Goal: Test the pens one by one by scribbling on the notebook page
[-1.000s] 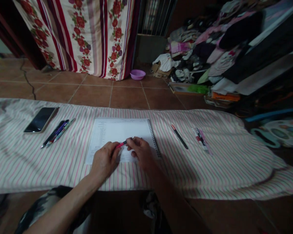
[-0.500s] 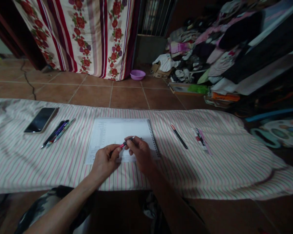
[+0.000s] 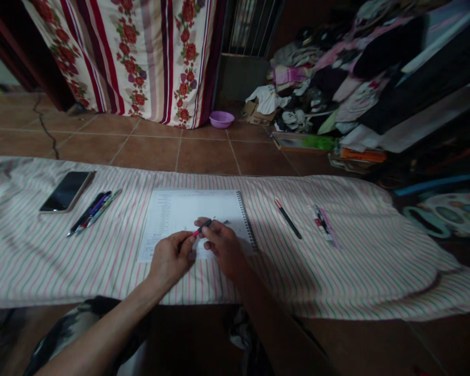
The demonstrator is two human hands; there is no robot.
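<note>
Both my hands meet over the near edge of a spiral notebook (image 3: 188, 211) that lies open on a striped cloth (image 3: 337, 271). My left hand (image 3: 170, 258) pinches the red end of a thin red and black pen (image 3: 201, 227). The fingers of my right hand (image 3: 223, 244) close around the pen's dark end. The pen is held slightly off the page, tilted up to the right.
A phone (image 3: 66, 191) and a bunch of pens (image 3: 93, 211) lie on the cloth to the left. A black pen (image 3: 288, 218) and a small packet (image 3: 323, 223) lie to the right. Beyond are tiled floor, a floral curtain (image 3: 141, 57), a purple bowl (image 3: 221, 119) and piled clothes (image 3: 337, 78).
My right hand has shifted slightly along the pen, and the pen's dark end has tipped up a little. The rest stays where it was.
</note>
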